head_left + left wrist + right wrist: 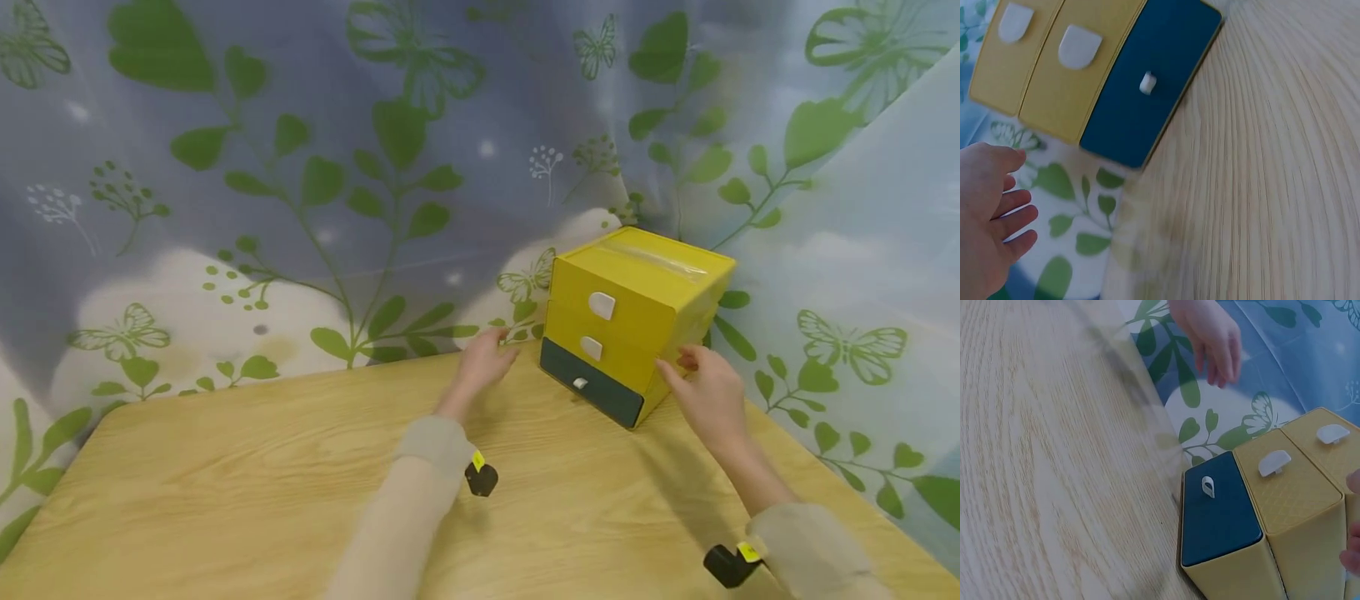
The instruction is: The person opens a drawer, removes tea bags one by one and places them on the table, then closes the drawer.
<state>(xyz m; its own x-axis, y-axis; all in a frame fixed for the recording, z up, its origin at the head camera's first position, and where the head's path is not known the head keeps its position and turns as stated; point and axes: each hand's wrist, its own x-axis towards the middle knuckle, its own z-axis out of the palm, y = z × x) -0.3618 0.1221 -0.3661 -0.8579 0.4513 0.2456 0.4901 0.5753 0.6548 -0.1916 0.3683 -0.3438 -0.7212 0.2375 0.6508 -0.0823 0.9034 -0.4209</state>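
Observation:
A small yellow drawer box point(637, 287) stands at the back right of the table, all its drawers closed. Two upper drawer fronts are yellow with white tab handles point(602, 306). The lowest drawer front point(1147, 81) is dark teal with a small white loop pull point(1208, 487). My left hand point(483, 365) hovers left of the box, apart from it, fingers loosely extended and holding nothing. Beside the box's right side is my right hand point(712, 396), its fingers slightly bent; whether the fingertips touch the box cannot be told. Only its fingertips show in the right wrist view.
The wooden table point(262, 467) extends left and forward of the box. Behind and to the right hangs a cloth point(300, 208) printed with leaves and butterflies. Clear tape point(660, 260) runs across the box top. Each wrist carries a black camera point(482, 479).

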